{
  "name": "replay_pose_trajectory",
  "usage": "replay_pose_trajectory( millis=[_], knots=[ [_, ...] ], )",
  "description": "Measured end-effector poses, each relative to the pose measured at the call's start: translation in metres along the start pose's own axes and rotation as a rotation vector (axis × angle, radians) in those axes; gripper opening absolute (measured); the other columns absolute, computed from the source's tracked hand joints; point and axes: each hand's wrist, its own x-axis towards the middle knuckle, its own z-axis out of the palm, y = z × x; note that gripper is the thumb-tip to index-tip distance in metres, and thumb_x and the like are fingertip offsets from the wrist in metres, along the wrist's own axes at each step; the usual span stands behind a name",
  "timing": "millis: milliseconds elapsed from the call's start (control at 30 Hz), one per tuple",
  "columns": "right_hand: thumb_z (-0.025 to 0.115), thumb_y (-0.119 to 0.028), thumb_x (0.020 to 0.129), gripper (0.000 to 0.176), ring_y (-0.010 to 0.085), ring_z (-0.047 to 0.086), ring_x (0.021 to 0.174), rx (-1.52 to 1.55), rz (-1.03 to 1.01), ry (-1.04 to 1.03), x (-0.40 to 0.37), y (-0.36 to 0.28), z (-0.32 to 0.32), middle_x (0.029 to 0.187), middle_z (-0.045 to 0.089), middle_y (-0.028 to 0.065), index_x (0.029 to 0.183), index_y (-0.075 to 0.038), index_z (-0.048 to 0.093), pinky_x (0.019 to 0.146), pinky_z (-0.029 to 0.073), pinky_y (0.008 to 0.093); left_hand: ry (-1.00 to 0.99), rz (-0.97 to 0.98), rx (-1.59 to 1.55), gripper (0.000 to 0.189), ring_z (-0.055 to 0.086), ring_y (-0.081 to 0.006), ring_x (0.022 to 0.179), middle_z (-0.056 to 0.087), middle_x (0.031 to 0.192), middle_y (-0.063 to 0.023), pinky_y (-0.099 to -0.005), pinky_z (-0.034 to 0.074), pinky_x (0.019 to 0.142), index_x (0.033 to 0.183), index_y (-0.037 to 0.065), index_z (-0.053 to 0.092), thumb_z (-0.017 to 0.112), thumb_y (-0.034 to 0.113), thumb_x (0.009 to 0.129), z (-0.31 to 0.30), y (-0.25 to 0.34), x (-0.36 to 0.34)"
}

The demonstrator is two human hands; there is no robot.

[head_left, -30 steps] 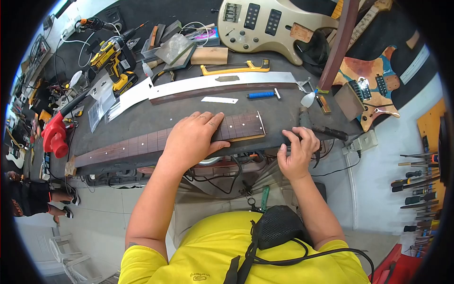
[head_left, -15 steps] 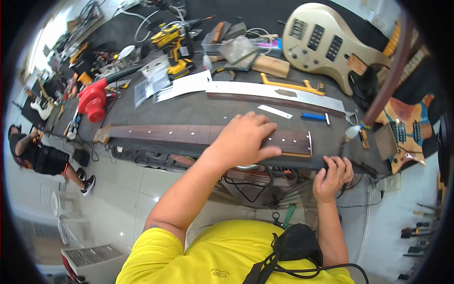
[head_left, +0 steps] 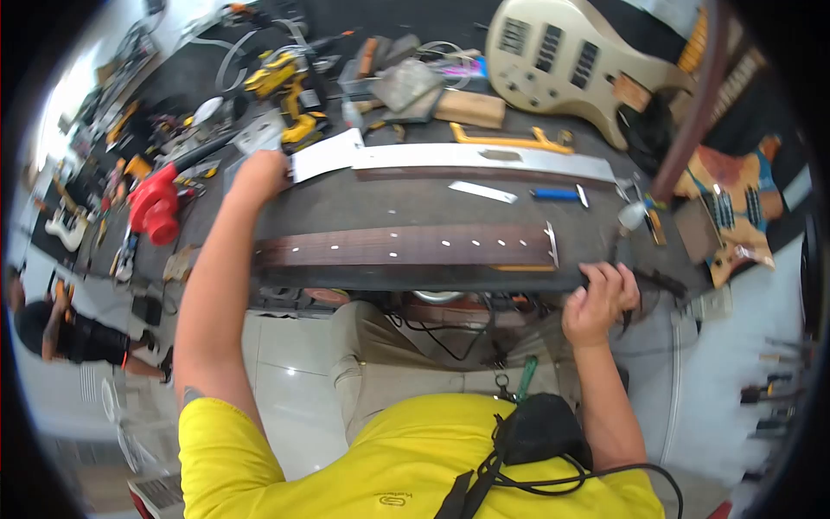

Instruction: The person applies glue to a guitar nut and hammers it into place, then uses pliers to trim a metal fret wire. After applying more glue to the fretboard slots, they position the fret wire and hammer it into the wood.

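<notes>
My left hand [head_left: 262, 176] is at the back left of the bench, over the clear plastic packets [head_left: 245, 158] and beside the white paper sheets [head_left: 328, 157]. Its fingers are blurred and partly hidden, so a grip cannot be made out. A dark wooden guitar neck [head_left: 372, 246] with pale inlay dots lies along the bench's front, and my left forearm crosses over its far left part. At the front right edge rests my right hand [head_left: 600, 303], fingers curled. A dark item shows beside it, but what lies under the fingers is hidden.
Behind the neck lie a long metal straightedge [head_left: 432, 156], a small white strip [head_left: 482, 191] and a blue-handled tool [head_left: 556, 194]. Farther back are a yellow drill [head_left: 298, 104], a red blower [head_left: 154, 208] and a cream bass guitar body [head_left: 553, 65]. Another person [head_left: 73, 333] is at left.
My left hand has left the guitar neck and moved left and back to the plastic packets. My right hand stays at the bench edge. The whole view has shifted slightly.
</notes>
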Motion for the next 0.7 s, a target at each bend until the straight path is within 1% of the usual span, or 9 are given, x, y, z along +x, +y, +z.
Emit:
replay_pose_trajectory(
  millis=[200, 267, 300, 367, 500, 567, 600, 633, 700],
  knots=[
    [0.061, -0.024, 0.080, 0.039, 0.0341, 0.047, 0.133, 0.014, -0.002, -0.006, 0.000, 0.001, -0.005, 0.121, 0.064, 0.0053, 0.116, -0.016, 0.074, 0.114, 0.028, 0.0543, 0.068, 0.088, 0.055, 0.011, 0.077, -0.0424, 0.091, 0.078, 0.094, -0.0235, -0.0498, 0.062, 0.082, 0.090, 0.005, 0.083, 0.077, 0.014, 0.086, 0.018, -0.009, 0.011],
    [0.062, -0.023, 0.080, 0.038, 0.0336, 0.047, 0.133, 0.009, 0.005, -0.009, 0.001, 0.000, -0.007, 0.121, 0.064, 0.0050, 0.116, -0.016, 0.074, 0.114, 0.027, 0.0542, 0.130, 0.062, -0.109, 0.010, 0.076, -0.0427, 0.090, 0.078, 0.093, -0.0234, -0.0501, 0.062, 0.081, 0.089, 0.005, 0.082, 0.078, 0.013, 0.085, 0.009, -0.006, 0.002],
    [0.062, -0.023, 0.080, 0.038, 0.0332, 0.047, 0.133, 0.017, 0.009, -0.017, 0.002, -0.001, -0.008, 0.121, 0.064, 0.0048, 0.116, -0.016, 0.074, 0.114, 0.027, 0.0541, 0.135, 0.071, -0.113, 0.010, 0.076, -0.0427, 0.090, 0.078, 0.093, -0.0234, -0.0501, 0.062, 0.081, 0.089, 0.005, 0.082, 0.078, 0.013, 0.085, 0.006, -0.006, 0.002],
    [0.063, -0.023, 0.080, 0.038, 0.0326, 0.047, 0.133, 0.012, 0.015, -0.023, 0.002, -0.002, -0.011, 0.121, 0.064, 0.0043, 0.116, -0.017, 0.074, 0.114, 0.027, 0.0543, 0.011, 0.050, -0.040, 0.010, 0.076, -0.0424, 0.090, 0.078, 0.094, -0.0235, -0.0503, 0.061, 0.080, 0.089, 0.006, 0.082, 0.079, 0.013, 0.084, 0.002, -0.006, 0.004],
    [0.065, -0.021, 0.079, 0.039, 0.0332, 0.048, 0.134, 0.018, 0.017, -0.010, 0.001, -0.003, -0.010, 0.121, 0.064, 0.0044, 0.117, -0.017, 0.073, 0.115, 0.027, 0.0555, 0.002, 0.008, 0.007, 0.012, 0.076, -0.0424, 0.092, 0.078, 0.097, -0.0232, -0.0497, 0.062, 0.082, 0.090, 0.006, 0.082, 0.080, 0.016, 0.084, -0.004, 0.003, 0.002],
    [0.066, -0.021, 0.078, 0.040, 0.0340, 0.049, 0.133, 0.043, 0.042, -0.021, 0.003, -0.005, -0.012, 0.121, 0.064, 0.0046, 0.117, -0.017, 0.073, 0.114, 0.028, 0.0566, -0.003, 0.077, 0.042, 0.014, 0.076, -0.0434, 0.093, 0.078, 0.098, -0.0236, -0.0513, 0.062, 0.084, 0.090, 0.006, 0.082, 0.077, 0.019, 0.087, 0.021, -0.017, 0.015],
    [0.067, -0.019, 0.076, 0.040, 0.0356, 0.050, 0.133, 0.040, 0.047, -0.027, 0.003, -0.006, -0.014, 0.121, 0.063, 0.0052, 0.116, -0.017, 0.073, 0.113, 0.030, 0.0571, 0.023, 0.158, 0.067, 0.018, 0.076, -0.0451, 0.093, 0.078, 0.098, -0.0237, -0.0537, 0.062, 0.084, 0.092, 0.004, 0.080, 0.072, 0.021, 0.091, 0.023, -0.022, 0.013],
    [0.067, -0.019, 0.075, 0.039, 0.0360, 0.049, 0.133, 0.038, 0.045, -0.033, 0.005, -0.007, -0.014, 0.121, 0.063, 0.0055, 0.114, -0.018, 0.073, 0.112, 0.031, 0.0576, 0.044, 0.163, 0.080, 0.020, 0.075, -0.0463, 0.093, 0.077, 0.097, -0.0245, -0.0555, 0.061, 0.084, 0.093, 0.002, 0.077, 0.069, 0.020, 0.092, 0.021, -0.021, 0.009],
    [0.066, -0.019, 0.074, 0.038, 0.0369, 0.049, 0.131, 0.054, 0.046, -0.043, 0.003, -0.003, -0.012, 0.121, 0.063, 0.0056, 0.112, -0.019, 0.072, 0.110, 0.033, 0.0601, 0.029, 0.085, 0.042, 0.021, 0.075, -0.0465, 0.094, 0.076, 0.096, -0.0285, -0.0572, 0.060, 0.085, 0.091, 0.000, 0.075, 0.063, 0.017, 0.094, 0.041, -0.031, 0.019]
  ],
)
